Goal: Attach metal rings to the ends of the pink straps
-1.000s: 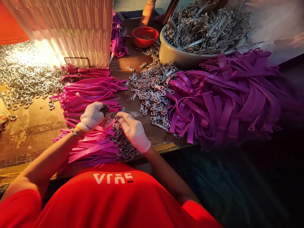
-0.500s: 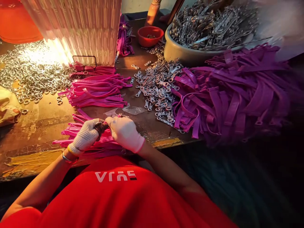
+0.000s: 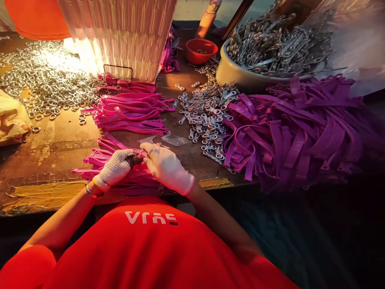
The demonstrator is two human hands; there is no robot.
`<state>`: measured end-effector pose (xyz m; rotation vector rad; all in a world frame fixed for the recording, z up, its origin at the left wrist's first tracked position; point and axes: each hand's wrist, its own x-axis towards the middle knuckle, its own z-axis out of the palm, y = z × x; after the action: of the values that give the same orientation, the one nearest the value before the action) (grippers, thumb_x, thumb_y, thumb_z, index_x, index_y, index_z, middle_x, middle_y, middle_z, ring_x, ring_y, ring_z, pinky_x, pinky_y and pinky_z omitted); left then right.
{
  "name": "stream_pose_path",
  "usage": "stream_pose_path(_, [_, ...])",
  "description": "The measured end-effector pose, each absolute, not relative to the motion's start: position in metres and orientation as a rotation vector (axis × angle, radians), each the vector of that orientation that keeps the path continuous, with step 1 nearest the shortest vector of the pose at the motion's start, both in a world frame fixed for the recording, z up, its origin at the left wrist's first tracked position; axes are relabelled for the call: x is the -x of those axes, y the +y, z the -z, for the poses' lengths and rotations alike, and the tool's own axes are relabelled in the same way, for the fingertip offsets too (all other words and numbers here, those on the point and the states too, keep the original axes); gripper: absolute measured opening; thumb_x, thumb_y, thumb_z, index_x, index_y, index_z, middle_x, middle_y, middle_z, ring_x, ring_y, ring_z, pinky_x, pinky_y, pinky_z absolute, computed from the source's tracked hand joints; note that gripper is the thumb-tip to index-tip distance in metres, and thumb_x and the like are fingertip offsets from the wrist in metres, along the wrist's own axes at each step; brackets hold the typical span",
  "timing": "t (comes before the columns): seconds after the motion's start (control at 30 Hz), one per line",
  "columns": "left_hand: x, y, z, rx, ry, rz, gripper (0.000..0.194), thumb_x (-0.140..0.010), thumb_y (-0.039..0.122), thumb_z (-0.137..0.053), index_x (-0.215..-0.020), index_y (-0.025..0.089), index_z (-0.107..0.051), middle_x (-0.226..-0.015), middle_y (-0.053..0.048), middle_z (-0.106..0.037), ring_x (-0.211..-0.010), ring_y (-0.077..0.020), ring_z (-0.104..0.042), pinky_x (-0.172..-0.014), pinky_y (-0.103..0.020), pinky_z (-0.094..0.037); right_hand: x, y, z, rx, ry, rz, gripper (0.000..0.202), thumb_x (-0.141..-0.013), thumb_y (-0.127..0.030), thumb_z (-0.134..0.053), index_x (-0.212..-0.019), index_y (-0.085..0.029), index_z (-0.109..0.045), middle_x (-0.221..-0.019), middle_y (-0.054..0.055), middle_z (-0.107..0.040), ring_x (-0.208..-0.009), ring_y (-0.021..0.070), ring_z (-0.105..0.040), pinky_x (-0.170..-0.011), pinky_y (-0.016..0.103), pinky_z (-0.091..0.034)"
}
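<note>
My left hand [image 3: 117, 168], in a white dotted glove, is closed, and a dark brown patch or wrapping shows at its fingers. In a plain white glove, my right hand [image 3: 165, 164] meets it from the right with fingers pinched. A bit of pink strap [image 3: 140, 153] shows between the two hands; its end is hidden by the fingers. Beneath them lies a spread of pink straps [image 3: 96, 160] along the table's front edge. Just beyond, a neat bundle of pink straps [image 3: 129, 112] rests on the wooden table [image 3: 60, 160].
Metal rings [image 3: 54, 88] are heaped under bright light at left. Small metal links [image 3: 207, 112] lie right of centre, beside a large pile of purple straps [image 3: 294, 128]. Behind stand a basin [image 3: 237, 74] full of metal parts, a red bowl [image 3: 201, 52] and a ribbed translucent panel [image 3: 120, 36].
The view has shifted, so the table things appear further right. Both hands stay together over the straps; my right hand's fingers have shifted slightly at the strap.
</note>
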<state>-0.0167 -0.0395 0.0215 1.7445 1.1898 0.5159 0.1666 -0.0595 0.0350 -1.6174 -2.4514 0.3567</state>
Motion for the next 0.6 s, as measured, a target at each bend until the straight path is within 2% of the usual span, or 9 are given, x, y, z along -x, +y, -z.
stream_pose_path(0.07, [0.017, -0.042, -0.022, -1.75, 1.219, -0.563, 0.031, -0.093, 0.038, -0.054, -0.072, 0.015, -0.06, -0.063, 0.002, -0.056, -0.059, -0.0116, -0.045, -0.057, -0.023, -0.035, -0.168, -0.059, -0.041, 1.718, -2.489, -0.458, 0.051, -0.097, -0.031, -0.056, -0.145, -0.015, -0.049, -0.117, 0.015, -0.073, -0.102, 0.028, -0.067, -0.08, 0.033, -0.044])
stream_pose_path(0.1, [0.017, -0.043, -0.021, -1.776, 1.219, -0.574, 0.031, -0.093, 0.037, -0.055, -0.072, 0.015, -0.062, -0.065, 0.001, -0.058, -0.061, -0.0121, -0.047, -0.059, -0.023, -0.036, -0.168, -0.059, -0.043, 1.782, -2.505, -0.482, 0.049, -0.096, -0.032, -0.057, -0.142, -0.016, -0.051, -0.111, 0.014, -0.075, -0.098, 0.0285, -0.069, -0.076, 0.033, -0.044])
stream_pose_path(0.2, [0.015, -0.046, -0.018, -1.841, 1.199, -0.556, 0.029, -0.092, 0.036, -0.055, -0.078, 0.014, -0.068, -0.074, -0.002, -0.065, -0.07, -0.015, -0.054, -0.065, -0.024, -0.04, -0.168, -0.059, -0.04, 1.838, -2.588, -0.43, 0.032, -0.098, -0.03, -0.051, -0.122, -0.014, -0.063, -0.097, 0.015, -0.076, -0.089, 0.0286, -0.07, -0.07, 0.033, -0.041])
stream_pose_path(0.3, [0.012, -0.047, -0.013, -1.87, 1.186, -0.512, 0.029, -0.093, 0.035, -0.054, -0.08, 0.014, -0.069, -0.077, -0.003, -0.069, -0.073, -0.0168, -0.058, -0.067, -0.025, -0.041, -0.169, -0.058, -0.03, 1.7, -2.722, -0.302, 0.031, -0.097, -0.031, -0.049, -0.11, -0.009, -0.065, -0.089, 0.02, -0.074, -0.085, 0.0307, -0.07, -0.069, 0.035, -0.04])
stream_pose_path(0.4, [0.011, -0.041, -0.015, -1.898, 1.188, -0.441, 0.029, -0.092, 0.033, -0.052, -0.077, 0.015, -0.069, -0.077, -0.004, -0.072, -0.072, -0.0184, -0.061, -0.066, -0.026, -0.043, -0.172, -0.055, -0.023, 1.581, -2.811, -0.257, 0.033, -0.095, -0.031, -0.048, -0.11, -0.007, -0.065, -0.086, 0.021, -0.073, -0.08, 0.0311, -0.069, -0.067, 0.035, -0.039])
stream_pose_path(0.53, [0.033, -0.018, -0.035, -2.003, 1.109, -0.283, 0.025, -0.087, 0.025, -0.051, -0.087, 0.017, -0.075, -0.088, -0.006, -0.078, -0.078, -0.0211, -0.067, -0.075, -0.029, -0.048, -0.177, -0.052, -0.03, 1.54, -2.816, -0.234, 0.035, -0.099, -0.034, -0.046, -0.111, -0.008, -0.066, -0.086, 0.019, -0.074, -0.081, 0.0295, -0.07, -0.064, 0.034, -0.037])
stream_pose_path(0.6, [0.052, -0.005, -0.048, -2.085, 1.224, -0.2, 0.025, -0.083, 0.025, -0.053, -0.087, 0.019, -0.078, -0.08, -0.006, -0.077, -0.069, -0.0207, -0.065, -0.07, -0.03, -0.047, -0.181, -0.053, -0.035, 1.61, -2.757, -0.227, 0.036, -0.101, -0.039, -0.048, -0.111, -0.009, -0.066, -0.086, 0.017, -0.074, -0.082, 0.0285, -0.07, -0.063, 0.033, -0.036])
